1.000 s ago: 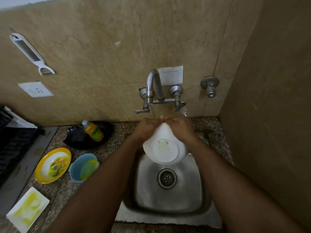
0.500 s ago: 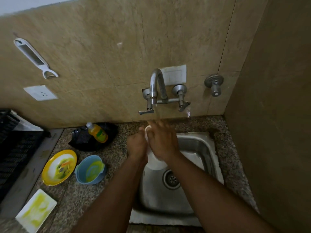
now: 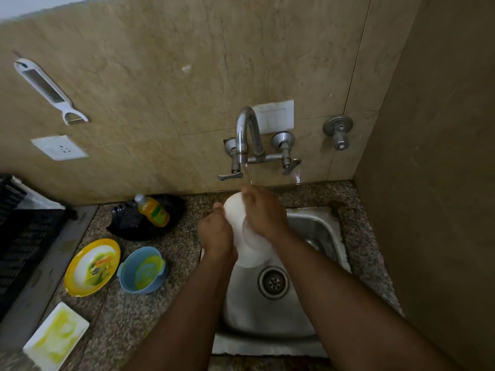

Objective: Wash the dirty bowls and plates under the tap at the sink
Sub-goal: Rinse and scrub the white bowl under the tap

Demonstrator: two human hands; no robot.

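A white bowl is held tilted on its side over the steel sink, just under the running tap. My left hand grips its left rim. My right hand lies over the bowl's right side, fingers curled on it, with water falling onto the fingers. On the counter to the left wait a yellow-rimmed plate, a blue bowl and a white square plate, all smeared with yellow-green residue.
A yellow dish-soap bottle lies on a black pan behind the dirty dishes. A black rack stands at the far left. A side wall closes off the right. A peeler hangs on the back wall.
The bowl has turned from facing me to lying sideways and shifted left under the stream. My right hand moved over it and my view swung right, then back.
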